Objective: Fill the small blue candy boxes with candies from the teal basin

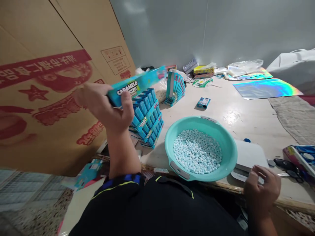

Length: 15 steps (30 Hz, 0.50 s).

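Observation:
My left hand is closed around a blue candy display box printed CARAMELO MACIZO, raised and tilted, its far end blurred. Just below and behind it is a stack of matching display boxes filled with blue containers. A turquoise basin with small pale blue and white candies sits at the table's front. My right hand is at the table edge, beside a white scale. Its fingers are loosely curved and apart, with nothing seen in them.
A large cardboard carton stands at the left. Fanned flat blue boxes and a small blue container lie beyond the basin. Scissors and an open box of blue parts lie right. Shiny sheets are at the back.

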Each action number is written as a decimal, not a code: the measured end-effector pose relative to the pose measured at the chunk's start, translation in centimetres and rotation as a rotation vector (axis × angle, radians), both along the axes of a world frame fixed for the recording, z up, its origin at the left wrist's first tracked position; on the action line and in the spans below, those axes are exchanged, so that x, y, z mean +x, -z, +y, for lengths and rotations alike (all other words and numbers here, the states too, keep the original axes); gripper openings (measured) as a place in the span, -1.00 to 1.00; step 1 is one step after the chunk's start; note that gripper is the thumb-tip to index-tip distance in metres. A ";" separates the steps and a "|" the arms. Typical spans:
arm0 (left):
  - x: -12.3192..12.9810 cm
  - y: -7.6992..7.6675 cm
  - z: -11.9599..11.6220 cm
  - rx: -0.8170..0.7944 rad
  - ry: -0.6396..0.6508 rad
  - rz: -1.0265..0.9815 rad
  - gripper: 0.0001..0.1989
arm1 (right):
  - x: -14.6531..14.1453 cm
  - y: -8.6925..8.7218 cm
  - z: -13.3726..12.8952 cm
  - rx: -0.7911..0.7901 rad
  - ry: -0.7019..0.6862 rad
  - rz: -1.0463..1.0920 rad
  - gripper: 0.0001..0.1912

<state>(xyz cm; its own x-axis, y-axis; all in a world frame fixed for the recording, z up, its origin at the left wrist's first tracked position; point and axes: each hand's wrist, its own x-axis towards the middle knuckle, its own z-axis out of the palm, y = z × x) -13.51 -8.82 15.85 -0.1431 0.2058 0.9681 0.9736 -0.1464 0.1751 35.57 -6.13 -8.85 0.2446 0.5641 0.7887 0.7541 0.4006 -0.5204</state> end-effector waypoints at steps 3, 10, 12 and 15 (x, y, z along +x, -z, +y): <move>-2.5 2.4 -0.2 -0.173 -0.152 0.096 -0.73 | -0.2 -0.1 0.1 -0.026 -0.010 0.011 -0.82; -3.8 5.2 -0.6 -0.270 -0.060 0.038 -0.79 | 0.7 0.5 0.6 -0.115 0.048 0.078 -0.76; -3.2 4.9 -1.0 -0.263 -0.008 0.020 -0.69 | 1.2 0.5 0.6 -0.121 0.060 0.059 -0.73; -2.3 5.3 -2.3 -0.157 0.022 -0.008 -0.45 | 1.5 0.3 0.4 -0.149 0.114 0.062 -0.66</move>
<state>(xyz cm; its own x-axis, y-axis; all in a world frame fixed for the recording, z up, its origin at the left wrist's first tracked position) -15.85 -11.16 10.50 -0.1443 0.3579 0.9225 0.9690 -0.1376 0.2050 37.09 -5.69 -9.11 0.3591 0.6396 0.6797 0.7548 0.2294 -0.6146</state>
